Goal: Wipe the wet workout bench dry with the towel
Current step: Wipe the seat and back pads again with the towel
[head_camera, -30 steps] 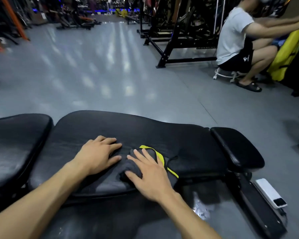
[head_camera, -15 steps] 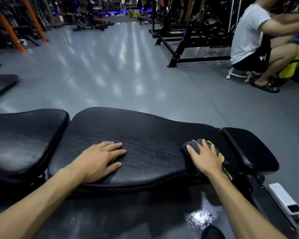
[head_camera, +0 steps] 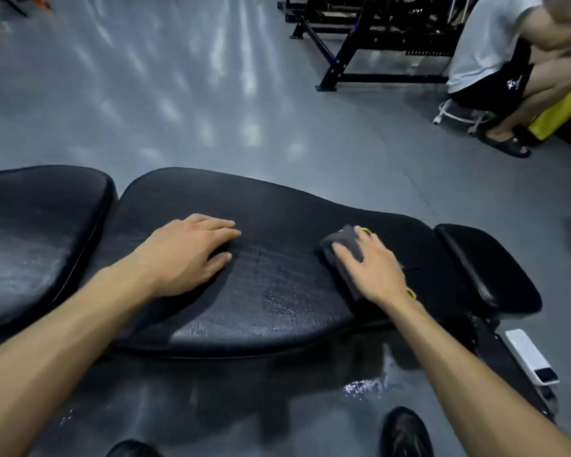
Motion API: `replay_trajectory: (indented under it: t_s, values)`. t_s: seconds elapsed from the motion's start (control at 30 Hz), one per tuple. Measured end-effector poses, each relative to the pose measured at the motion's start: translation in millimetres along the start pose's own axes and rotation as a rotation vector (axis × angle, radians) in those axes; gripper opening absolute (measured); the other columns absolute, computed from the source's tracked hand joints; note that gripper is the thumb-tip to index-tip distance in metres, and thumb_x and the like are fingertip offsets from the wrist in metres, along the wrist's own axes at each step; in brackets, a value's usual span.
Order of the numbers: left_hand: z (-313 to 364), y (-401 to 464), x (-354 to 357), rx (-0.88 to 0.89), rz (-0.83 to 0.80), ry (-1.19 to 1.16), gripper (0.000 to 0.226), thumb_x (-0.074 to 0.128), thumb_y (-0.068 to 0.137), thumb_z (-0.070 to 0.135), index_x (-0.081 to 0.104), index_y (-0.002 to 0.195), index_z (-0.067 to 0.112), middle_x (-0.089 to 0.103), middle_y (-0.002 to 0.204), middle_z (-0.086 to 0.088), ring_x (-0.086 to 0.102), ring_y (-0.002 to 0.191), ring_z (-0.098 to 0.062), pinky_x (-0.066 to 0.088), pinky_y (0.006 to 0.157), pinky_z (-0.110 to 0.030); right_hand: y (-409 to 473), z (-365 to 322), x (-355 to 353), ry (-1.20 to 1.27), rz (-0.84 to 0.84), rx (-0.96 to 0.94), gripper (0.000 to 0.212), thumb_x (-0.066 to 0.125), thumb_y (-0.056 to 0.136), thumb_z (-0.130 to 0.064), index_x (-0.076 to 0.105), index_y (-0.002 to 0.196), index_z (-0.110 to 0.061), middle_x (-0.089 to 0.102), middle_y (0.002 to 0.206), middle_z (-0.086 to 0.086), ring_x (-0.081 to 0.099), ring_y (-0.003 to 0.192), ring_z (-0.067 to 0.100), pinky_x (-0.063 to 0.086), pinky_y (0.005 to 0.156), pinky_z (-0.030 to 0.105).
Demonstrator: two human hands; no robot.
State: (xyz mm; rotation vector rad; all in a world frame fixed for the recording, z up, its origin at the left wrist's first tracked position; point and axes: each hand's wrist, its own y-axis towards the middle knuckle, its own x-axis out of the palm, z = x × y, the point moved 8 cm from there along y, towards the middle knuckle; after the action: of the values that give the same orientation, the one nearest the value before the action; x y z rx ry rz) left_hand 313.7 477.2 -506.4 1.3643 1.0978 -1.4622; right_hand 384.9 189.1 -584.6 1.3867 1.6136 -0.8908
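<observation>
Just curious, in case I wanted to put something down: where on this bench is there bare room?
Bare: the long pad between the left hand and the towel, though wet; the separate pad left of it, streaked wet; the small end pad. Crowded: where the right hand presses the towel.

Can see only a grey corner and flecks of yellow trim of the towel (head_camera: pixel 342 247); rest covered by the right hand (head_camera: pixel 374 270), itself slightly smeared with motion. Cannot make out the frame of the bench (head_camera: pixel 277 291), lost in shadow under the pads. Cut off at the left edge: the seat pad (head_camera: pixel 30 242). Cut off at the bottom: a shoe (head_camera: pixel 404 433). Top right, cropped and blurred about the head: a seated person (head_camera: pixel 488 51), hiding most of a stool (head_camera: pixel 455 115). Cropped at the top: the rack (head_camera: pixel 350 44). Cannot read the small screen on the white device (head_camera: pixel 528 356). Cannot identify the yellow thing (head_camera: pixel 561 110) at the right edge.
</observation>
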Motion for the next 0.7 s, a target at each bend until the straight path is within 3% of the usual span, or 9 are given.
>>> replay_trajectory:
  t_s: [0.07,0.1,0.17,0.27,0.37,0.43,0.6,0.67,0.7]
  values:
    - [-12.7,-6.5,0.6,-0.015,-0.001,-0.003,0.05,0.045,0.101,0.046,0.045,0.149,0.035,0.039,0.159,0.016,0.036,0.145,-0.015,0.039,0.113,-0.04,19.1,24.2,-4.5,0.006,0.028,0.203,0.065,0.025,0.097,-0.067,0.047,0.148,-0.032,0.036,0.163,-0.002,0.028,0.15,0.03,0.027,0.118,0.054]
    - [-18.9,-8.5,0.9,-0.023,0.004,-0.003,0.05,0.045,0.101,0.047,0.045,0.149,0.035,0.039,0.158,0.015,0.036,0.145,-0.015,0.039,0.113,-0.04,20.2,15.6,-2.5,-0.01,0.042,0.199,0.068,0.02,0.094,-0.07,0.047,0.146,-0.035,0.038,0.161,-0.003,0.03,0.149,0.031,0.028,0.117,0.056]
    - [-31.2,-8.3,2.4,-0.039,0.018,-0.005,0.05,0.044,0.1,0.049,0.046,0.149,0.034,0.041,0.158,0.015,0.036,0.145,-0.016,0.039,0.114,-0.041,8.2,-39.6,8.8,-0.065,0.055,0.0,0.075,0.016,0.089,-0.075,0.047,0.147,-0.038,0.04,0.16,-0.007,0.031,0.148,0.029,0.029,0.116,0.054]
    - [-40.9,-1.3,5.0,-0.059,0.011,0.002,0.055,0.035,0.099,0.055,0.047,0.148,0.033,0.042,0.157,0.013,0.036,0.146,-0.018,0.039,0.113,-0.043,-52.6,-145.2,36.7,-0.063,-0.053,-0.437,0.074,0.03,0.087,-0.08,0.042,0.15,-0.045,0.031,0.165,-0.01,0.02,0.155,0.025,0.016,0.124,0.05]
    - [-47.8,4.7,7.5,-0.06,0.014,-0.021,0.074,0.018,0.088,0.064,0.051,0.146,0.031,0.045,0.156,0.012,0.038,0.145,-0.021,0.04,0.113,-0.044,-82.5,-176.1,46.0,-0.009,-0.129,-0.656,0.071,0.044,0.086,-0.076,0.042,0.15,-0.045,0.029,0.166,-0.012,0.018,0.156,0.021,0.011,0.125,0.046]
    - [-53.5,5.6,9.1,-0.064,0.019,-0.025,0.074,0.017,0.088,0.063,0.052,0.145,0.032,0.046,0.155,0.012,0.039,0.144,-0.02,0.039,0.114,-0.044,-42.0,-143.5,39.0,0.056,-0.106,-0.564,0.071,0.041,0.086,-0.076,0.048,0.148,-0.041,0.035,0.163,-0.01,0.025,0.154,0.021,0.019,0.125,0.046]
    - [-68.1,-6.0,9.4,-0.075,0.021,-0.032,0.074,0.017,0.089,0.063,0.054,0.144,0.03,0.048,0.153,0.013,0.041,0.143,-0.02,0.04,0.114,-0.042,86.2,-25.8,4.6,0.045,0.033,0.129,0.071,0.036,0.093,-0.073,0.048,0.146,-0.028,0.047,0.155,0.004,0.038,0.145,0.03,0.032,0.117,0.051]
    - [-74.7,-8.9,5.5,-0.084,0.046,-0.025,0.071,0.02,0.091,0.06,0.057,0.142,0.028,0.051,0.151,0.01,0.045,0.141,-0.022,0.041,0.111,-0.044,92.5,-46.3,6.7,0.008,0.056,0.165,0.066,0.035,0.098,-0.068,0.049,0.146,-0.025,0.045,0.155,0.003,0.035,0.146,0.032,0.031,0.117,0.051]
    - [-77.7,-8.8,3.1,-0.09,0.062,-0.025,0.069,0.022,0.092,0.058,0.058,0.141,0.027,0.053,0.15,0.009,0.047,0.14,-0.023,0.042,0.11,-0.044,87.6,-77.0,11.3,-0.025,0.077,0.057,0.063,0.035,0.098,-0.067,0.051,0.144,-0.027,0.048,0.153,0.001,0.037,0.144,0.032,0.033,0.114,0.05]
